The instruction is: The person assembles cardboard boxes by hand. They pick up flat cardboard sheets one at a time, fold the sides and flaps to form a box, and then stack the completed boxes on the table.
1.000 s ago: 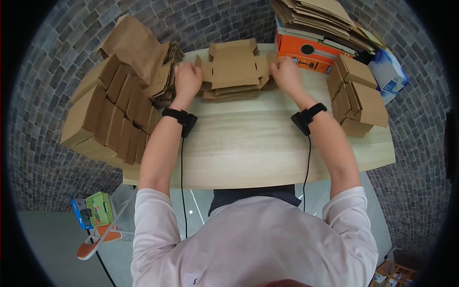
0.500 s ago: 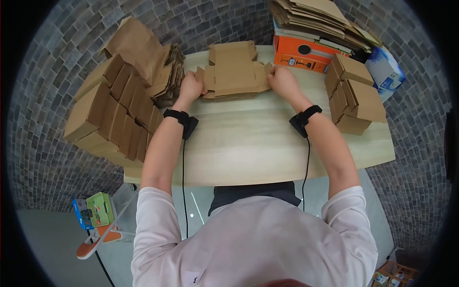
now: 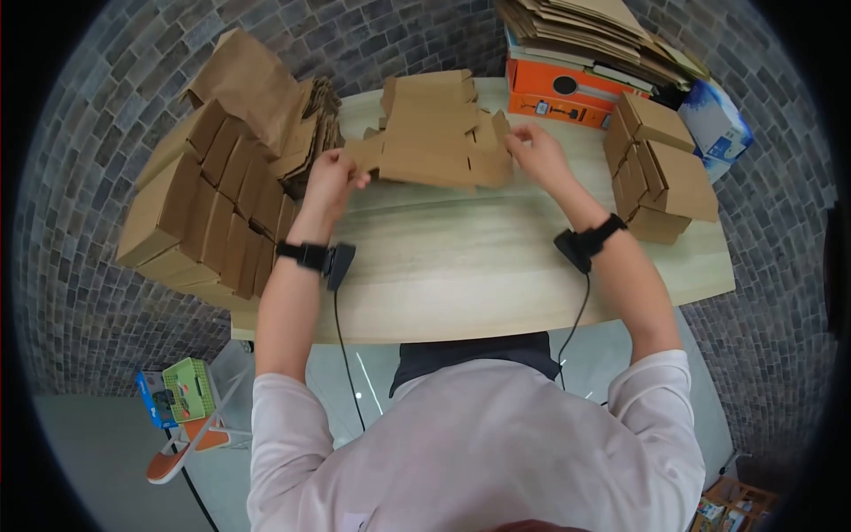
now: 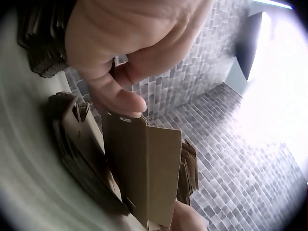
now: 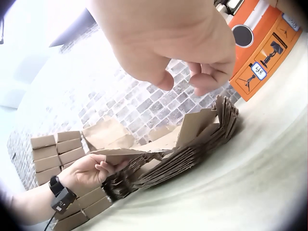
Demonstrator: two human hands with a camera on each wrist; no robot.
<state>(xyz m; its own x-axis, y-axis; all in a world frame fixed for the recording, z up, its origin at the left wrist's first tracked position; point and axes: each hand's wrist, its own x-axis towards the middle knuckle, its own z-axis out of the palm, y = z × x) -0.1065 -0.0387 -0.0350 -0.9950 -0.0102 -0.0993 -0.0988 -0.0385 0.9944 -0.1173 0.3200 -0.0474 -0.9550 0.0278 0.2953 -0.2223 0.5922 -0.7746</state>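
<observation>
Head view, sheet: flat, brown, die-cut cardboard sheet (image 3: pixel 430 142) over the far middle of the pale wooden surface (image 3: pixel 443 266).
Left wrist view, left hand (image 4: pixel 132 36): grip pinching the cardboard sheet's left end.
Right wrist view, right hand (image 5: pixel 175 41): grip holding nothing, narrow gap at the fingertips, above a brown cardboard stack (image 5: pixel 175 168).
</observation>
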